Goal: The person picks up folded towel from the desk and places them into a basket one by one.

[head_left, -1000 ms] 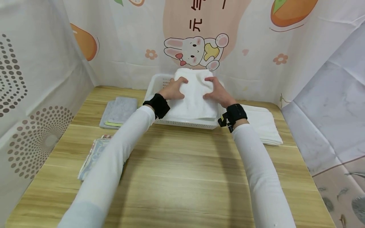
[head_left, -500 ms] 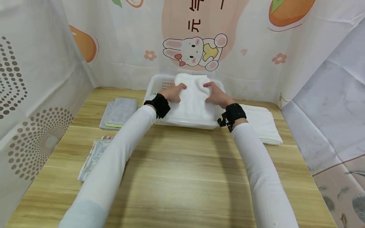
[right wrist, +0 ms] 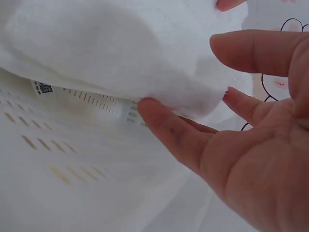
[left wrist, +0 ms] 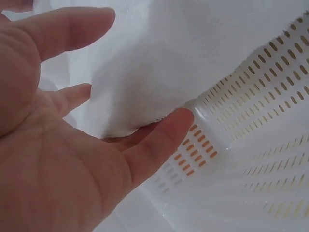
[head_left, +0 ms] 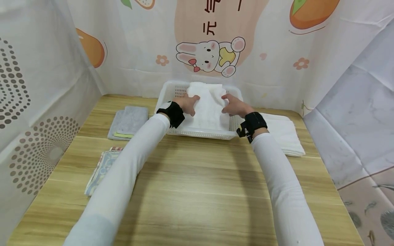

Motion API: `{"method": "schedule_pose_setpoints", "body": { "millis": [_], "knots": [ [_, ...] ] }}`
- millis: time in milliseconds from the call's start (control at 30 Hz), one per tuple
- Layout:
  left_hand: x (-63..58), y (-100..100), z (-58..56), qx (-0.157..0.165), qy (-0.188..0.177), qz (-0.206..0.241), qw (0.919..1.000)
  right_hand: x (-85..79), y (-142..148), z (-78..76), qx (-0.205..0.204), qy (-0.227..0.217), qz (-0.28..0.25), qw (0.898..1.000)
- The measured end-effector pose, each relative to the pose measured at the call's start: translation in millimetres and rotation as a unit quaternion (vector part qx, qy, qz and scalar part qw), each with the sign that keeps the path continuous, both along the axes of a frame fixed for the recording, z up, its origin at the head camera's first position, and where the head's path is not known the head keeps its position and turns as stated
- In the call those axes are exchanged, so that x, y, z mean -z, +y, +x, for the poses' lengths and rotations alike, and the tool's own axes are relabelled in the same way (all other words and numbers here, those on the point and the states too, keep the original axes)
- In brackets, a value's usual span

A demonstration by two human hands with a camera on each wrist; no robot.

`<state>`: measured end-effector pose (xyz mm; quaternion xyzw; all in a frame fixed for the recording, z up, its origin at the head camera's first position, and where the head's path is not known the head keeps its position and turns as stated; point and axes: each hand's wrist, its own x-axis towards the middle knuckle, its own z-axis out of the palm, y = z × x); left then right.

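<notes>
A folded white towel (head_left: 210,107) lies in a white perforated plastic basket (head_left: 212,134) at the back of the table. My left hand (head_left: 186,104) is at the towel's left edge and my right hand (head_left: 236,106) at its right edge, both inside the rim. In the left wrist view, the fingers (left wrist: 154,150) are extended along the towel's side, with the thumb apart from them. On the right side, fingertips (right wrist: 153,108) touch the towel's lower edge, the thumb standing away. Some fingers are hidden behind the cloth.
Stacked white towels (head_left: 281,133) lie right of the basket, partly behind the right wrist. To the left are folded grey cloths (head_left: 133,119) with a yellow-green one among them. A blue patterned towel (head_left: 106,165) lies partly under the left sleeve. A printed curtain (head_left: 135,68) hangs behind.
The white towel has come down lower into the basket, with both hands sinking alongside it. The hands now sit slightly lower at its sides. The other towels have stayed put.
</notes>
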<state>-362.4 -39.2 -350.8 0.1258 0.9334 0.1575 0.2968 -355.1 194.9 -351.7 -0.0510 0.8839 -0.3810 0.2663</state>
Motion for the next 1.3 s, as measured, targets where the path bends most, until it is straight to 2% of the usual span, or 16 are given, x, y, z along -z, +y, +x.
{"method": "schedule_pose_setpoints", "body": {
  "millis": [300,400,467,567,700,800,1033,1300],
  "knots": [
    [-1.0,-6,1.6,0.028,-0.022,-0.053,0.998,-1.9,-5,3.8,-0.064,-0.015,0.04,0.997],
    [-1.6,-6,2.5,0.026,-0.023,-0.068,0.9971,-1.4,-5,4.4,-0.079,-0.018,0.049,0.995],
    [-0.4,-6,3.8,0.023,-0.008,-0.072,0.9971,-0.7,-5,4.1,-0.089,-0.019,0.056,0.994],
    [3.1,-4,5.9,0.04,0.048,-0.08,0.9948,-0.6,-5,4.2,-0.106,-0.016,0.077,0.991],
    [7.6,0,5.5,0.096,0.13,-0.106,0.9811,1.2,-6,2.3,-0.132,0.001,0.118,0.984],
    [8.7,-1,5.4,0.114,0.148,-0.117,0.9755,2.2,-8,0.7,-0.149,0.008,0.139,0.979],
    [7.6,-11,7.8,0.09,0.113,-0.089,0.9855,0.1,-12,1.4,-0.173,0.004,0.178,0.969],
    [8.8,-17,4.3,0.105,0.086,-0.105,0.9852,3.1,-15,-0.5,-0.192,0.005,0.223,0.956]
  ]
}}
